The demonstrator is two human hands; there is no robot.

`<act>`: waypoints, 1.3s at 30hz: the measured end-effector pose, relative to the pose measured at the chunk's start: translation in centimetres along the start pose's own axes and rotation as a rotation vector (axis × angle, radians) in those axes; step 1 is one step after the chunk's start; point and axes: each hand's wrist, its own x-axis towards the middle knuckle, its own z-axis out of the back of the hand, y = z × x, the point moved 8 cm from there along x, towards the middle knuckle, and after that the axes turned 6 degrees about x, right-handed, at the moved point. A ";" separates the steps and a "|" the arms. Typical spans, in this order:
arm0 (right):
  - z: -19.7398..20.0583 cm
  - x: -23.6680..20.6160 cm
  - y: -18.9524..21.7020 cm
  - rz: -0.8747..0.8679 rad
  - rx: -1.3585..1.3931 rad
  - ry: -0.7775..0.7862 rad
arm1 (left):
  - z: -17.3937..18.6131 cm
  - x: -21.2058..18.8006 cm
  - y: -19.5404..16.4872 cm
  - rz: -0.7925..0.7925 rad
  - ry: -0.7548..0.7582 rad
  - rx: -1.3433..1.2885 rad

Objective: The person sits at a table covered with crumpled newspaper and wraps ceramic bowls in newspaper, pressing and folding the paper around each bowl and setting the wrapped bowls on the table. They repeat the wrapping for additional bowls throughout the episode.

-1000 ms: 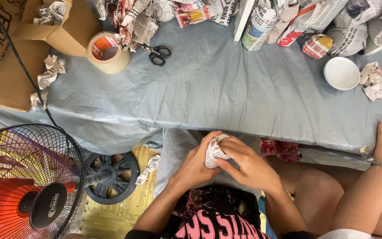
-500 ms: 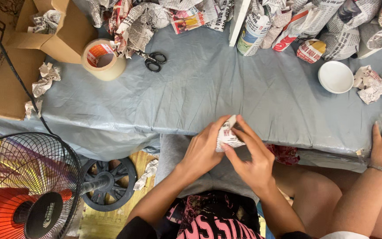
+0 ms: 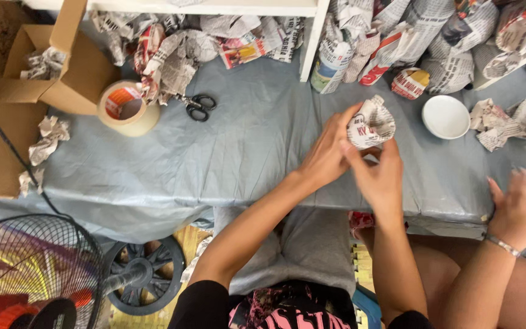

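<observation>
- Newspaper-wrapped bundle (image 3: 371, 123) sits between my 2 hands, held over the grey-blue cloth (image 3: 245, 158) that covers the table, just left of the white bowl (image 3: 446, 116).
- My left hand (image 3: 327, 157) has its fingers curled against the bundle's left side, thumb and fingertips pressing into the paper.
- My right hand (image 3: 380, 180) comes up from below — its fingers pinch the lower edge of the wrapping.
- More newspaper-wrapped pieces (image 3: 409, 42) crowd the far edge of the table, behind the bundle.
- Black scissors (image 3: 198, 106) and a roll of tan tape (image 3: 126, 108) lie well to the left, near an open cardboard box (image 3: 62, 67).
- Another person's hand (image 3: 518, 204), with a thin bracelet at the wrist, rests spread on the cloth at my right.
- A fan (image 3: 31, 274) stands on the floor at lower left.
</observation>
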 end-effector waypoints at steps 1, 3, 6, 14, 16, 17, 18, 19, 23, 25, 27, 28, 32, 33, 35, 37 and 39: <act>0.6 1.1 -0.5 -0.026 0.050 -0.012 | -0.9 0.7 0.5 -0.036 0.003 -0.016; 1.0 2.4 -1.1 -0.002 0.124 -0.030 | -2.4 1.6 1.2 -0.103 0.015 -0.048; 1.1 3.8 -0.8 0.131 0.171 -0.043 | -3.8 2.8 3.2 -0.048 0.043 -0.100; -1.0 5.2 -1.1 0.245 0.152 -0.090 | -1.4 2.7 5.3 0.010 -0.031 -0.160; -1.1 5.4 -2.0 0.210 0.123 -0.113 | -1.0 2.7 5.3 0.037 -0.073 -0.176; -1.1 5.7 -2.5 0.198 0.109 -0.123 | -0.8 2.8 5.3 0.046 -0.097 -0.188; -0.8 6.2 -2.8 0.227 0.147 -0.126 | -0.6 3.1 5.5 0.053 -0.123 -0.199; -0.2 6.8 -3.1 0.248 0.185 -0.130 | -0.7 3.3 5.6 0.065 -0.122 -0.231; 4.1 9.2 -5.3 0.273 0.136 -0.250 | -0.9 3.3 6.3 0.117 -0.141 -0.254; 5.4 11.0 -5.7 0.335 0.016 -0.288 | -1.1 3.3 6.6 0.143 -0.135 -0.221; 5.0 12.5 -6.8 0.357 0.113 -0.255 | -1.7 3.3 6.9 0.187 -0.093 -0.197; 4.9 13.3 -7.0 0.371 0.162 -0.241 | -1.8 3.3 6.8 0.176 -0.090 -0.187; 4.2 15.1 -7.3 0.419 0.101 -0.257 | -1.7 2.8 6.4 0.160 -0.091 -0.166; 4.3 15.4 -7.6 0.362 0.054 -0.283 | -1.6 2.8 6.4 0.160 -0.094 -0.169; 4.4 15.8 -7.9 0.299 -0.046 -0.299 | -1.6 2.7 6.5 0.171 -0.088 -0.171; 4.5 15.9 -7.9 0.286 -0.155 -0.289 | -1.9 2.8 6.4 0.175 -0.079 -0.174; 4.6 15.9 -7.9 0.306 -0.175 -0.292 | -2.1 2.7 6.3 0.175 -0.063 -0.170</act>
